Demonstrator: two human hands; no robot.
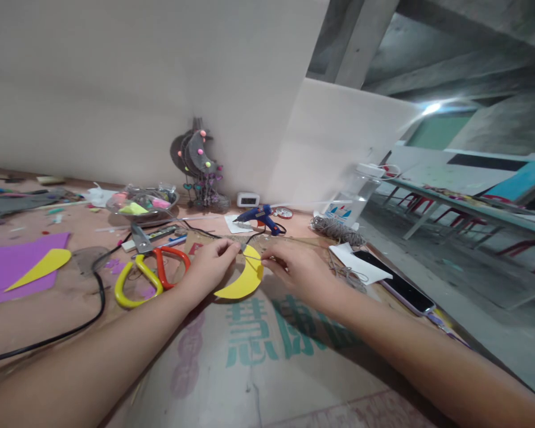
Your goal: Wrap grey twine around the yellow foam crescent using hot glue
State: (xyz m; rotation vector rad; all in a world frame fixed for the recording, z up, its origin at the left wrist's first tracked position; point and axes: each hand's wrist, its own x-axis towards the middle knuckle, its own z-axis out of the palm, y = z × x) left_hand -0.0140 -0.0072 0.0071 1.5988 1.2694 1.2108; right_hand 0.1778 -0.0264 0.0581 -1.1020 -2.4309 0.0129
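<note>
A yellow crescent moon [248,278] is between my two hands above a printed cardboard sheet [214,368]. My left hand [217,261] pinches at the crescent's upper tip, where a bit of grey cord shows at the fingertips. Thumb and fingers of my right hand [292,264] are closed on a thin grey cord [253,257] that crosses the upper part of the crescent. Scissors [149,270] with yellow and red handles lie beside my left wrist. Loose grey cord [350,276] lies right of my right hand.
Behind my hands are a blue glue gun [261,218], a small white clock [248,199] and hanging dark moon ornaments [196,157]. Purple sheets [9,276] lie left, near a black cable [100,297]. A phone [401,285], white paper [361,264] and cord skein [336,229] are right.
</note>
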